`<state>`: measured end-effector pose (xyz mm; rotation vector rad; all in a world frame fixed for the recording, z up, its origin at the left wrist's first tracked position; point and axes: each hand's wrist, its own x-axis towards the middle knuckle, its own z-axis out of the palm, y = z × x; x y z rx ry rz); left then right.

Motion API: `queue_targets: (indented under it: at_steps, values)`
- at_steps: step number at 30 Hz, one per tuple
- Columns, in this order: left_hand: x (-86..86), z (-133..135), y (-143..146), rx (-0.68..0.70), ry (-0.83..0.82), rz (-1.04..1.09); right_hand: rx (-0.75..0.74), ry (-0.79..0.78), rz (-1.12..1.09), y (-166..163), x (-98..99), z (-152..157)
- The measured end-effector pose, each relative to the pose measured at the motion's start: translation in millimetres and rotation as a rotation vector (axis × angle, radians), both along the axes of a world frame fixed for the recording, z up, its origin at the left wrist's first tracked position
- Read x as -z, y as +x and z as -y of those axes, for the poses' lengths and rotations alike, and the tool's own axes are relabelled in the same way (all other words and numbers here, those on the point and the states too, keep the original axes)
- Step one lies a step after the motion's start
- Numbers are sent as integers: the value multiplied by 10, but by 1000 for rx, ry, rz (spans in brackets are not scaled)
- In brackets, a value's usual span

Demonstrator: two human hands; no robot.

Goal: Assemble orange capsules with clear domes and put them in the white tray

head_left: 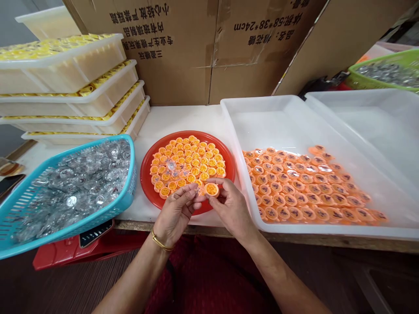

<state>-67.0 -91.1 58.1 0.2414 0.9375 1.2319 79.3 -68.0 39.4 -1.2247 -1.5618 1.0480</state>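
Between the thumb and fingers of my right hand [232, 207] is a small round orange case [211, 189], its open face showing yellow-orange pieces inside. My left hand [175, 211], with a gold bangle at the wrist, is closed in a pinch right beside it on a small translucent piece [198, 190]. Whether that piece is joined to the case I cannot tell. Both hands are above the near rim of a red round tray [144, 174], which holds many similar orange cases [195, 162] with yellow-orange filling.
To the left, a turquoise basket [132, 174] holds clear plastic-wrapped pieces. Stacked cream trays [59, 78] of yellow items stand behind it. On the right, a white tray [262, 117] contains rows of orange cases with dark prints. Cardboard boxes [183, 78] and a green basket [363, 72] are behind.
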Motion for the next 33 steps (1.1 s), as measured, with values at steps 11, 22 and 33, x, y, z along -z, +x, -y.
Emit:
queue_targets:
  at_steps: [11,22,33]
  values:
    - [2,57,-26,-40,-10,142,-10,29,1,-79,9,25]
    - [-14,60,97,-82,101,-74,-11,11,27,-127,44,4]
    - [-15,30,20,-154,70,-58,-24,-113,-142,-121,-8,29]
